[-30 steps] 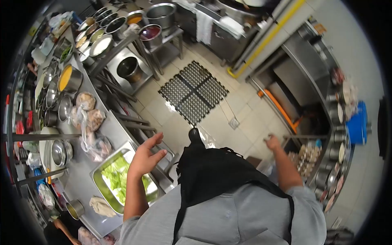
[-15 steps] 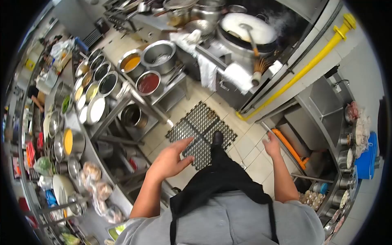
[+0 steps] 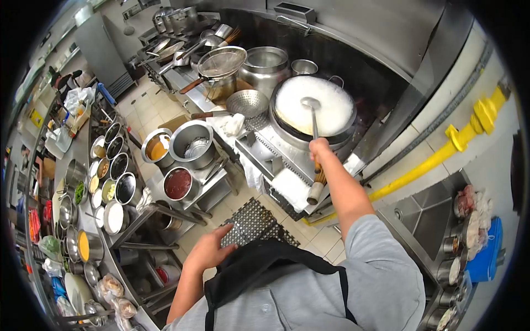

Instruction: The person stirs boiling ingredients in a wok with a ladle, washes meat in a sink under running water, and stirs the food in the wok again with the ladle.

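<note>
Right hand [image 3: 319,149] has its grip closed on the handle of the ladle [image 3: 312,113], bowl resting in the foaming white wok [image 3: 314,107]. Left hand [image 3: 210,249] hangs empty, fingers loosely spread, near the apron [image 3: 265,265] above the floor mat [image 3: 251,223].

No lettering, label, brand, number or sign can be read anywhere in the view. The yellow card [image 3: 37,117] on the far left wall and the packets on the left counter [image 3: 77,144] are too small and blurred to show any words.
</note>
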Motion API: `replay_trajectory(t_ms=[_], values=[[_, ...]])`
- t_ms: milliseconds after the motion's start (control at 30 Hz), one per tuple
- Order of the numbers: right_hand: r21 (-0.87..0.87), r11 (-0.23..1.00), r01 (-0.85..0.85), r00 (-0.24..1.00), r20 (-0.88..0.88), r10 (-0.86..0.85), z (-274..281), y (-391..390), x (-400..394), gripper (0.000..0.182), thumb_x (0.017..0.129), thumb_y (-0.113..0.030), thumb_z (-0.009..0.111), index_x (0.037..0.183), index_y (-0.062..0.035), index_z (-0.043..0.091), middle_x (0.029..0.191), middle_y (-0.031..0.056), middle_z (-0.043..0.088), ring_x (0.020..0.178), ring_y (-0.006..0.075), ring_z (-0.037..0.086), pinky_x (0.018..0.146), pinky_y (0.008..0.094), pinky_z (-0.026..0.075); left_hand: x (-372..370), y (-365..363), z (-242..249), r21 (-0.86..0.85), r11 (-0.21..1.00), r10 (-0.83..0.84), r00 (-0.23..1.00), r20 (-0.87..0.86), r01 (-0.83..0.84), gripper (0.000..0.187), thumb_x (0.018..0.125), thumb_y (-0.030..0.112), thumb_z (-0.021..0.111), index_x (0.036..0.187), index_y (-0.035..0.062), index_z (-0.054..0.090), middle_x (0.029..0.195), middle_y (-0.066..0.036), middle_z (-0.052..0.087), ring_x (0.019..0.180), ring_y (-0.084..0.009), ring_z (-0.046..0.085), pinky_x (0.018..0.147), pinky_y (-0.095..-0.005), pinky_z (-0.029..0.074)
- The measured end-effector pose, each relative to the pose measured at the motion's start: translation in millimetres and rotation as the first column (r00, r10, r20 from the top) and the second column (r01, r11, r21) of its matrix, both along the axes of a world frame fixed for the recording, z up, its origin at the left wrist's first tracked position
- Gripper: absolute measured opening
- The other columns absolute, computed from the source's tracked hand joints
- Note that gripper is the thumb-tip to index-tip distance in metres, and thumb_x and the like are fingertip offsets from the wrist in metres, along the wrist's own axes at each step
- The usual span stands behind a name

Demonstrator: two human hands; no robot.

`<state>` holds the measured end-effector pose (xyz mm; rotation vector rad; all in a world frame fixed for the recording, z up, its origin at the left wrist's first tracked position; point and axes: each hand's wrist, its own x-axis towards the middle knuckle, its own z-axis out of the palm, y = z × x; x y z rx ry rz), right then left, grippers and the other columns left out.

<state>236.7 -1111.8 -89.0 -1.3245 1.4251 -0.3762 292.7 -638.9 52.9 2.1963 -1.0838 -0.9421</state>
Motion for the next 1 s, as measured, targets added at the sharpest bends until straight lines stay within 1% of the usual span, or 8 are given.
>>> replay_trajectory(t_ms=[67,100,200,400,533,600,800,1000], values=[[-0.120,0.990,-0.072,0.990,-0.130,0.056,31,29,-19,0.019,0.077,-0.003,0.053,0.091,0.0071,0.059,0.069,0.0168,0.058,0.049,0.0242,0.055,0.038,0.0383,0.039,11,-7,-17,-0.006,1.000,-0.024,1.000,0.008,0.024,0.057,0.076,0.020,0.068,0.126,0.0017,0.049,0.122,-0.019,0.056,0.114,-0.0297,0.053,0.095,-0.0349,0.042],[-0.148,0.986,-0.083,0.995,-0.068,0.073,36,36,-32,0.018,0.077,-0.004,0.055,0.091,0.0073,0.058,0.066,0.0144,0.057,0.047,0.0229,0.055,0.037,0.0368,0.040,20,-9,-28,-0.011,0.999,-0.036,0.999,0.023,0.036,0.061,0.076,0.025,0.069,0.129,0.0031,0.047,0.118,-0.019,0.057,0.088,-0.0304,0.062,0.083,-0.0367,0.048],[-0.106,0.994,-0.012,0.983,0.181,0.031,41,29,-68,0.017,0.078,-0.006,0.060,0.087,0.0064,0.055,0.060,0.0100,0.054,0.044,0.0191,0.054,0.036,0.0337,0.042,50,-23,-45,0.026,1.000,0.007,0.996,-0.094,-0.005,0.062,0.076,0.025,0.068,0.129,0.0034,0.046,0.121,-0.020,0.056,0.101,-0.0326,0.059,0.087,-0.0376,0.046],[-0.634,0.743,-0.216,0.873,-0.467,-0.145,33,-35,-61,0.027,0.083,-0.018,0.050,0.085,0.0083,0.055,0.073,0.0250,0.061,0.057,0.0341,0.063,0.052,0.0424,0.051,124,-76,-60,0.063,0.991,-0.114,0.987,-0.115,0.122,0.060,0.076,0.024,0.067,0.127,0.0007,0.048,0.120,-0.021,0.056,0.112,-0.0337,0.053,0.094,-0.0357,0.043],[-0.627,0.748,-0.215,0.802,-0.551,-0.231,12,-72,-46,0.034,0.083,-0.019,0.053,0.098,0.0113,0.050,0.072,0.0215,0.060,0.051,0.0294,0.061,0.046,0.0400,0.050,192,-118,-89,-0.063,0.965,-0.258,0.966,-0.020,0.256,0.059,0.075,0.025,0.068,0.128,0.0039,0.049,0.118,-0.022,0.058,0.108,-0.0308,0.057,0.088,-0.0366,0.046],[-0.193,0.981,0.030,0.933,-0.345,-0.097,42,-54,-22,0.025,0.085,-0.018,0.051,0.091,0.0064,0.050,0.066,0.0142,0.057,0.046,0.0245,0.056,0.043,0.0363,0.047,221,-140,-81,-0.024,0.954,-0.299,0.953,-0.042,0.298,0.058,0.077,0.025,0.065,0.126,0.0004,0.049,0.119,-0.022,0.056,0.109,-0.0349,0.055,0.094,-0.0381,0.042],[0.473,0.862,0.184,0.873,0.324,-0.364,34,-32,18,0.021,0.088,-0.012,0.046,0.070,-0.0119,0.037,0.054,-0.0040,0.035,0.040,0.0068,0.034,0.035,0.0226,0.033,303,-173,-111,0.008,0.928,-0.372,0.925,-0.074,0.374,0.060,0.076,0.028,0.066,0.126,0.0002,0.049,0.119,-0.021,0.057,0.110,-0.0340,0.055,0.093,-0.0372,0.043],[0.640,0.766,0.060,0.775,0.454,-0.440,30,-25,35,0.020,0.087,-0.012,0.049,0.070,-0.0127,0.037,0.056,-0.0051,0.037,0.041,0.0046,0.032,0.035,0.0205,0.030,319,-212,-114,0.034,0.850,-0.523,0.850,-0.062,0.525,0.061,0.076,0.029,0.066,0.126,0.0001,0.048,0.117,-0.022,0.057,0.109,-0.0347,0.055,0.092,-0.0378,0.043]])
